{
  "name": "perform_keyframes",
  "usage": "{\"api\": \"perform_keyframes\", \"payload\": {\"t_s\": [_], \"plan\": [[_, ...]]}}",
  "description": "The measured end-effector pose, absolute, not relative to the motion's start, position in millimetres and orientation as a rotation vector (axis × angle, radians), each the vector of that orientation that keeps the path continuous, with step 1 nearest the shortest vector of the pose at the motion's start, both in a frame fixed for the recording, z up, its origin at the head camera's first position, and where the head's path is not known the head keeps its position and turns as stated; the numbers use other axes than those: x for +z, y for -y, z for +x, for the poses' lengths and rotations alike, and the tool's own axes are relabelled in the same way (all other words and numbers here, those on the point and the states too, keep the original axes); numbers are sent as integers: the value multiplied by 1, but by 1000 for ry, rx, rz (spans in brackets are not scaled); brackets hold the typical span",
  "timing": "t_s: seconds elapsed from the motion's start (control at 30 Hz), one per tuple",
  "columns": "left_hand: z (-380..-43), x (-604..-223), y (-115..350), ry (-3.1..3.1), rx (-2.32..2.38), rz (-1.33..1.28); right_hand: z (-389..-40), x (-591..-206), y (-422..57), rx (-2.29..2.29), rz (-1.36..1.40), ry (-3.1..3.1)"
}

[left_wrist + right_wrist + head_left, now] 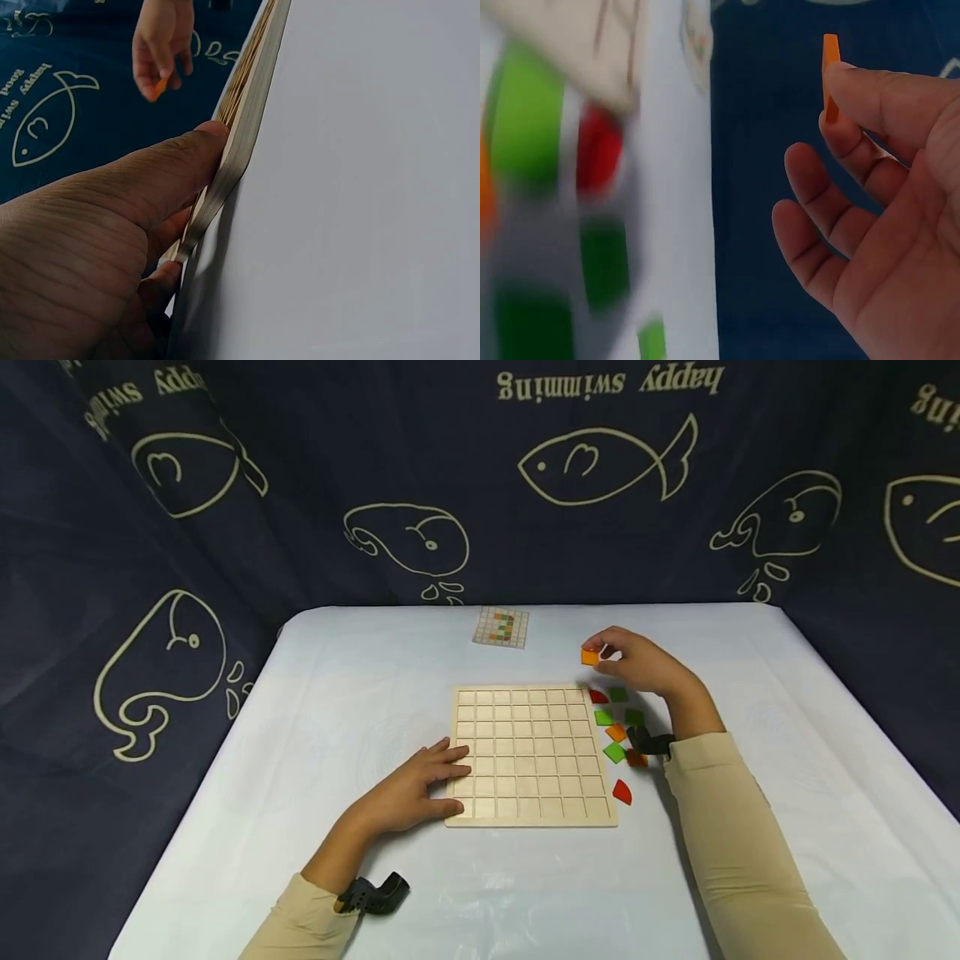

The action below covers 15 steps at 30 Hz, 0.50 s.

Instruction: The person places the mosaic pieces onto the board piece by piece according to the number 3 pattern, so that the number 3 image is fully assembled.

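Between thumb and index finger, my right hand (637, 662) pinches an orange square tile (590, 657), raised past the far right corner of the wooden grid board (525, 756). The right wrist view shows this tile (830, 79) edge-on, the other fingers loosely bent below it. My left hand (412, 785) rests on the board's left side, fingers spread over the outer squares. In the left wrist view its thumb (184, 161) lies against the board's edge (236, 142). The grid squares carry no tiles.
Right of the board lie loose tiles: several green ones (615, 752), orange ones (616, 732) and red quarter-round ones (622, 792). Beyond the board is a pattern card (501, 627) with a coloured grid. A dark curtain with fish drawings (600, 552) hangs behind the white table (360, 693).
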<state>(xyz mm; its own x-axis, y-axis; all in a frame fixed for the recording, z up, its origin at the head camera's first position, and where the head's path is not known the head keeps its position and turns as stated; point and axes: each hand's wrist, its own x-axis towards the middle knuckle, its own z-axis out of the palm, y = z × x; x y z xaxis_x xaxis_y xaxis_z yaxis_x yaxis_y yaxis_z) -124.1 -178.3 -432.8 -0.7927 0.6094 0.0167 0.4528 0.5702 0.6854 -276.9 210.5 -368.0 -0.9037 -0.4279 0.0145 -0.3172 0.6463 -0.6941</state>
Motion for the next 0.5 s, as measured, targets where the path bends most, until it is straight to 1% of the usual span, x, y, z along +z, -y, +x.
{"api": "perform_keyframes", "payload": {"t_s": [0.17, 0.5], "plan": [[-124, -432, 179, -2594, 1013, 887, -275, -372, -175, -1094, -727, -2620], [-127, -433, 178, -2588, 1020, 896, -265, -384, -125, -1056, -801, -2517]]}}
